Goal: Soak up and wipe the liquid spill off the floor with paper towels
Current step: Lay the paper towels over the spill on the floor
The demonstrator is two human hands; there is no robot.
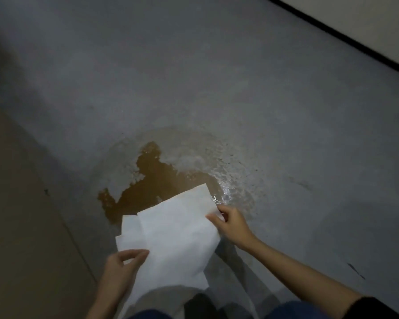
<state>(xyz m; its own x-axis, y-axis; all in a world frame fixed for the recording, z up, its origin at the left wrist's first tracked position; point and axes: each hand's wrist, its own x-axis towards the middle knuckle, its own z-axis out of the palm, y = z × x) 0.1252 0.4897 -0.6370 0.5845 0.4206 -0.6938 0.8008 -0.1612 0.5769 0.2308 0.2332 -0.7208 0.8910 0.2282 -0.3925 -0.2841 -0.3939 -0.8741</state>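
A brown liquid spill point(157, 180) spreads over the grey floor point(194, 77), with a thin wet sheen to its right. White paper towels point(173, 236) hang spread out over the spill's near edge. Their far corner reaches the brown puddle and looks slightly stained. My left hand point(122, 265) pinches the towels' near left edge. My right hand point(230, 223) pinches the right edge, beside the wet patch. Whether the towels touch the liquid I cannot tell.
A tan strip of floor or wall point(21, 226) runs along the left. A black baseboard point(346, 36) and a pale wall cross the top right corner. My knees in blue trousers point(290, 310) show at the bottom edge. Dark scuffs point(355, 270) mark the floor at right.
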